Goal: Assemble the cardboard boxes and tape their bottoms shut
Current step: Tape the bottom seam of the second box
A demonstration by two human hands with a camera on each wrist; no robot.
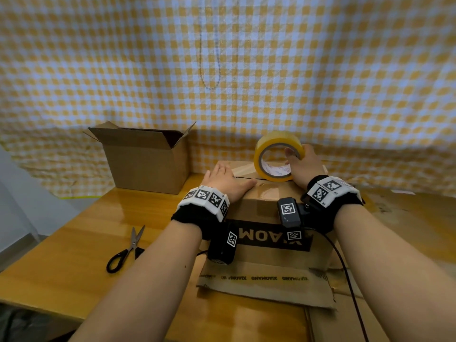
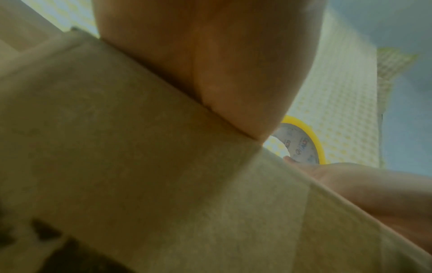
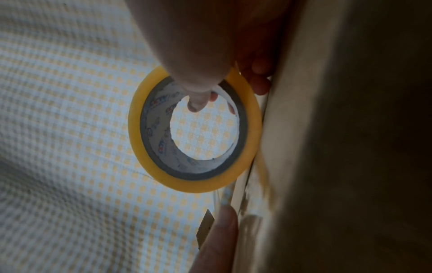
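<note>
At about 9 o'clock of the scene, black-handled scissors (image 1: 125, 250) lie flat on the wooden table (image 1: 61, 243), blades apart. At 10 o'clock stands an open cardboard box (image 1: 148, 164), its top flaps raised, well apart from the hands. Behind everything hangs a yellow-and-white checked cloth (image 1: 320, 70).

At the centre sits the upturned box (image 1: 271, 215), its printing upside down and one flap spread on the table toward 6 o'clock. The left hand (image 1: 225, 181) lies flat on the box's top at its 9 o'clock edge, fingers straight and close together, pressing the cardboard beside the seam; a strip of clear tape (image 1: 243, 170) runs from under its fingertips toward the roll.

At 1 o'clock on the top of the box, the yellow tape roll (image 1: 277, 156) stands on edge, touching the cardboard. The right hand (image 1: 304, 166) grips it, thumb hooked inside the core and the other fingers curled over the outer rim, as the right wrist view confirms (image 3: 196, 92). Both wrists wear black bands with marker tags.
</note>
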